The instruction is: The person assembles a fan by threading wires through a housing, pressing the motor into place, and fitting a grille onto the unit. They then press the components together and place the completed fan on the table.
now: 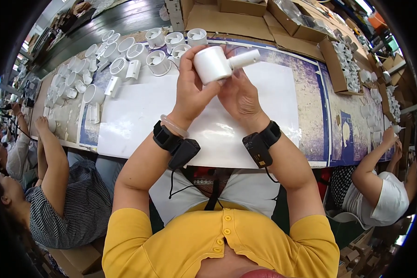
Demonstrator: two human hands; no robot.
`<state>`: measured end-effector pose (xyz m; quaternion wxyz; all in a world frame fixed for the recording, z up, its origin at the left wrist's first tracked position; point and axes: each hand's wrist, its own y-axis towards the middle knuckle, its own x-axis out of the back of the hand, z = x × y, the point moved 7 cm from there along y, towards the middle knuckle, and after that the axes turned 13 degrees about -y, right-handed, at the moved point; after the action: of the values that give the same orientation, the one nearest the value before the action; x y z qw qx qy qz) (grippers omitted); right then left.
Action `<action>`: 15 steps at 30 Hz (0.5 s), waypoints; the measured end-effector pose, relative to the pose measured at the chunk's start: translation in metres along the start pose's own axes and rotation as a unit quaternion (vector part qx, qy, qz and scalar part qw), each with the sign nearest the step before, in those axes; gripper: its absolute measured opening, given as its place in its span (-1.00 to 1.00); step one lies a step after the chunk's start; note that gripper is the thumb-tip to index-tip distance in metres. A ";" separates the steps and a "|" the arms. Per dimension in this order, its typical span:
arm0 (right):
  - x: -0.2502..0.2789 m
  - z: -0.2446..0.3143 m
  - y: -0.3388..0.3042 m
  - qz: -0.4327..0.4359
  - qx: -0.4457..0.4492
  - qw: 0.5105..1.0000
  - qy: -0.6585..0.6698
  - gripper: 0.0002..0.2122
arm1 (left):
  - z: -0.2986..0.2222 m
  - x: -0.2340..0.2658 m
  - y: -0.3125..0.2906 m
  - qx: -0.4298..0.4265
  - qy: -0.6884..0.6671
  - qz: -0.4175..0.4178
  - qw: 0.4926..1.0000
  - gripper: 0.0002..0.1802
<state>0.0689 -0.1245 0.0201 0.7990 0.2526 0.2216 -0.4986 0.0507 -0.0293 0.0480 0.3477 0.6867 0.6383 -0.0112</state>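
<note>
Above the table I hold up a white plastic fan housing (211, 64), a short round drum with a narrow stem (245, 59) pointing right. My left hand (191, 90) is closed round the drum's left side, its thumb along the lower edge. My right hand (240, 95) grips it from below and behind, near where the stem joins; some of its fingers are hidden by the part. Beyond my hands stand several white round housings with fan blades inside (158, 62), thin wires beside them.
A white sheet (139, 113) covers the table before me. At the left are many white housings with handles (93, 95) and grilles. Cardboard boxes (340, 67) of small white parts stand at the right. Co-workers sit on both sides, a hand (41, 124) at the left edge.
</note>
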 end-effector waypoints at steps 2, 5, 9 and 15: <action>-0.004 0.002 0.001 0.003 0.000 1.000 0.003 -0.55 | -0.006 -0.014 -0.005 -0.013 -0.010 0.048 0.999 -0.47; -0.008 0.005 0.000 0.012 -0.001 1.000 0.012 -0.49 | -0.003 -0.018 -0.005 -0.020 -0.033 0.057 0.998 -0.57; -0.016 0.005 -0.006 0.020 -0.013 0.998 0.051 -0.52 | 0.004 -0.010 -0.007 -0.019 -0.059 0.014 0.998 -0.63; -0.018 0.009 -0.005 0.025 0.030 0.998 0.041 -0.58 | 0.003 -0.013 -0.014 -0.022 -0.012 -0.012 1.000 -0.62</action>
<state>0.0576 -0.1197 0.0373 0.7935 0.3020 0.2325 -0.4745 0.0373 -0.0428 0.0457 0.3701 0.6711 0.6423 -0.0099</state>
